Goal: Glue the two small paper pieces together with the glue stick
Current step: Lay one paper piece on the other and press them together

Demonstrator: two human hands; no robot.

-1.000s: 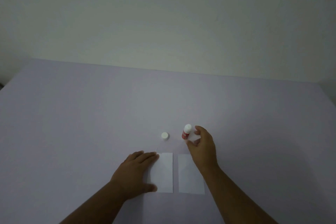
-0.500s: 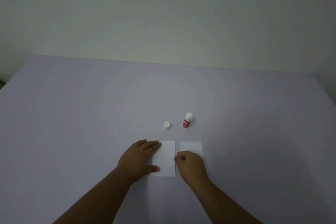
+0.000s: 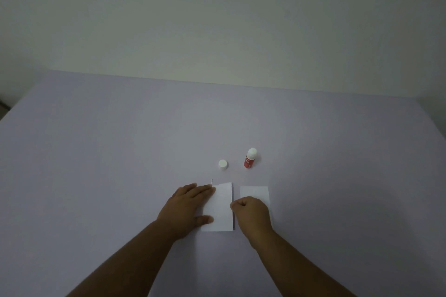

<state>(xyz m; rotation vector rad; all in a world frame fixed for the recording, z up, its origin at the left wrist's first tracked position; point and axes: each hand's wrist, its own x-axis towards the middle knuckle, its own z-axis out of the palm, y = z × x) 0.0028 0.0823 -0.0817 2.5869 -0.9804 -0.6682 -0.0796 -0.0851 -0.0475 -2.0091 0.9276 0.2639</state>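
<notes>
Two small white paper pieces lie side by side near me on the lilac table. My left hand (image 3: 187, 210) lies flat, fingers stretched, pressing down the left part of the left paper piece (image 3: 222, 210). My right hand (image 3: 253, 217) rests curled over the lower half of the right paper piece (image 3: 255, 191), its fingertips pinched at that piece's left edge, in the gap between the two. The red glue stick (image 3: 249, 158) stands upright and uncapped behind the papers. Its white cap (image 3: 222, 164) sits to the left of it.
The lilac table (image 3: 96, 164) runs wide to both sides and back to a pale wall (image 3: 217, 19). A thin white sliver (image 3: 212, 181) lies just beyond my left fingertips.
My right hand let go of the glue stick, left it standing, and came back down onto the right paper piece. My left hand stayed on the left piece.
</notes>
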